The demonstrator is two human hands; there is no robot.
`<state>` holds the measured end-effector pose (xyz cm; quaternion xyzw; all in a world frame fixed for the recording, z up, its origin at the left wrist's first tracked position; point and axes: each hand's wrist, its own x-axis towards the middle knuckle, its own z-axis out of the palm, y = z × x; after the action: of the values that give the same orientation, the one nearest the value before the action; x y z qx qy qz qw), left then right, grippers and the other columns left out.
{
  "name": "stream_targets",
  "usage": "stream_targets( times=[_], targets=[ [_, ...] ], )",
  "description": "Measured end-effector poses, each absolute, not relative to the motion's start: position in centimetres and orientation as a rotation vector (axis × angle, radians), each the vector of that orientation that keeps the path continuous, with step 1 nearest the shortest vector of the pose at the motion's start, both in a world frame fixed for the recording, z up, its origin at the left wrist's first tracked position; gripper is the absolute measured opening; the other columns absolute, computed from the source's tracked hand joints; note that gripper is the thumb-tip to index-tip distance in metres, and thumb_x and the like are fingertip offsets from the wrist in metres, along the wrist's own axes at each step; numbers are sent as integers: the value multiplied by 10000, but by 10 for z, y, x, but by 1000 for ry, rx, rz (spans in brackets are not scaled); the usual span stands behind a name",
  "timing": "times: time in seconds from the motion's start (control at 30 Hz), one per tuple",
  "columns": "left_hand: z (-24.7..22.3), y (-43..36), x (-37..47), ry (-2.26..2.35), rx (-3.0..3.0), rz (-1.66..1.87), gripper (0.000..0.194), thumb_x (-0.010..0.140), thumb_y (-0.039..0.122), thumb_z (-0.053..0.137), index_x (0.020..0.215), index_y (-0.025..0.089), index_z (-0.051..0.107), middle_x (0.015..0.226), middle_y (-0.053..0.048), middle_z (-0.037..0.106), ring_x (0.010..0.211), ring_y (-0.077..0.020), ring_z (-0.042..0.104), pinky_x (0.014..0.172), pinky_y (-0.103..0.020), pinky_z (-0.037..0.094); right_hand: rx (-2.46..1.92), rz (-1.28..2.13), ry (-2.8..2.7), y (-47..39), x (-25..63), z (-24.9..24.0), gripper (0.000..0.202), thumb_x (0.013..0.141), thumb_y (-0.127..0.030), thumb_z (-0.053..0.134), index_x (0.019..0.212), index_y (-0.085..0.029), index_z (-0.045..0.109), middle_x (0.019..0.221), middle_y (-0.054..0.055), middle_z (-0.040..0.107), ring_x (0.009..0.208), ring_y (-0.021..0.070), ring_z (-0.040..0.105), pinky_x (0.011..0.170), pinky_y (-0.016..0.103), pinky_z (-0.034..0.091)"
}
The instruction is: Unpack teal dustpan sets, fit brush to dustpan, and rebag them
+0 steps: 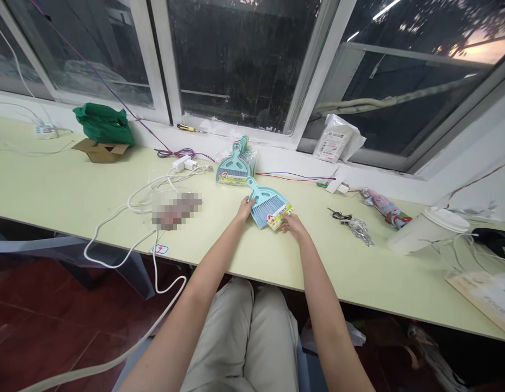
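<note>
Spanning my remote view, a pale green table [268, 258] runs beneath the windows, with a plastic-wrapped stack of dustpans [232, 165] standing near its far edge. Just in front of that stack, between two bare hands, is a light-blue dustpan [280, 197], its handle [251, 183] angled toward the windows. At this distance I cannot tell whether its lower edge touches the tabletop.

The left hand [245, 209] is closed on the pan's side, just below the handle, thumb and fingers pinching the rim. The right hand [292, 224] has its fingers closed on the lower corner of a printed card [277, 218] across the pan's mouth.

I judge the pan light and fairly stiff, its molded plastic smooth enough to slide under a loose pinch. The handle's neck or the thick side rim offers me the surest hold. The card looks thin and liable to crease or tear, so I would put no weight on it. Finest of all, the brush bristles [267, 207] should bend readily; I would avoid squeezing there.
</note>
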<state>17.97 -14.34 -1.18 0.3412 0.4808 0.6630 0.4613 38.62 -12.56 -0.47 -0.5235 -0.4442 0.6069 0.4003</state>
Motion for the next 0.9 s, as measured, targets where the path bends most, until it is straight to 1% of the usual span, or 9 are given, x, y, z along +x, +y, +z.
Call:
stream_targets(
  times=[0.07, 0.17, 0.27, 0.37, 0.43, 0.53, 0.6, 0.77, 0.9],
  targets=[
    [-11, -142, 174, 1193, 814, 1696, 304, 756, 437, 681, 859, 165, 596, 864, -64, 649, 886, -196, 599, 827, -299, 450, -1341, 1449, -1022, -117, 399, -5, 231, 855, -322, 642, 811, -97, 614, 641, 107, 677, 539, 176, 653, 510, 283, 569],
    [-11, -141, 169, 1203, 765, 1732, 326, 771, 480, 641, 843, 167, 588, 827, -52, 630, 841, -179, 584, 795, -284, 442, -1151, 1241, -753, -104, 422, -6, 300, 931, -422, 493, 919, -143, 601, 823, 108, 695, 706, 167, 693, 669, 306, 601],
    [-9, -141, 169, 1221, 791, 1716, 353, 768, 512, 634, 812, 164, 600, 820, -59, 634, 844, -187, 582, 792, -282, 433, -1061, 1271, -778, -102, 432, -6, 248, 894, -405, 554, 1008, -189, 595, 985, 91, 665, 816, 154, 695, 790, 312, 585],
    [-6, -145, 176, 1234, 927, 1694, 356, 776, 513, 630, 817, 160, 639, 882, -83, 668, 919, -217, 593, 843, -295, 421, -1267, 1169, -933, -114, 414, -2, 256, 890, -372, 530, 1032, -173, 607, 985, 91, 644, 749, 162, 677, 797, 356, 572],
    [-2, -151, 182, 1224, 1103, 1686, 351, 787, 494, 631, 886, 161, 679, 977, -96, 688, 993, -239, 593, 897, -308, 407, -1342, 904, -1198, -129, 393, 3, 307, 918, -385, 441, 1017, -170, 636, 1003, 93, 640, 782, 180, 660, 832, 389, 543],
    [6, -167, 192, 1224, 1394, 1673, 394, 827, 478, 601, 1062, 176, 697, 1115, -98, 685, 1047, -259, 589, 955, -332, 385, -1289, 382, -1652, -152, 366, 11, 325, 920, -395, 432, 1046, -202, 662, 1134, 103, 597, 1057, 233, 566, 959, 406, 444],
    [13, -178, 199, 1254, 1506, 1666, 439, 858, 485, 563, 1165, 191, 674, 1154, -94, 680, 1038, -267, 597, 963, -343, 383, -1246, 186, -1818, -161, 356, 15, 339, 928, -386, 425, 1113, -208, 647, 1202, 121, 552, 1148, 251, 482, 991, 403, 398],
    [24, -193, 207, 1245, 1638, 1638, 443, 895, 479, 511, 1232, 225, 648, 1195, -71, 672, 1039, -264, 613, 963, -336, 393, -1175, 101, -1827, -164, 351, 17, 328, 949, -385, 381, 1087, -177, 594, 1129, 128, 534, 1099, 246, 456, 1001, 396, 357],
    [19, -180, 202, 1151, 1630, 1693, 392, 917, 439, 476, 1154, 208, 686, 1175, -70, 679, 1096, -258, 596, 986, -338, 390, -1159, 183, -1681, -162, 351, 19, 324, 965, -397, 312, 990, -192, 561, 1050, 104, 517, 1052, 222, 470, 986, 362, 354]
  ],
)
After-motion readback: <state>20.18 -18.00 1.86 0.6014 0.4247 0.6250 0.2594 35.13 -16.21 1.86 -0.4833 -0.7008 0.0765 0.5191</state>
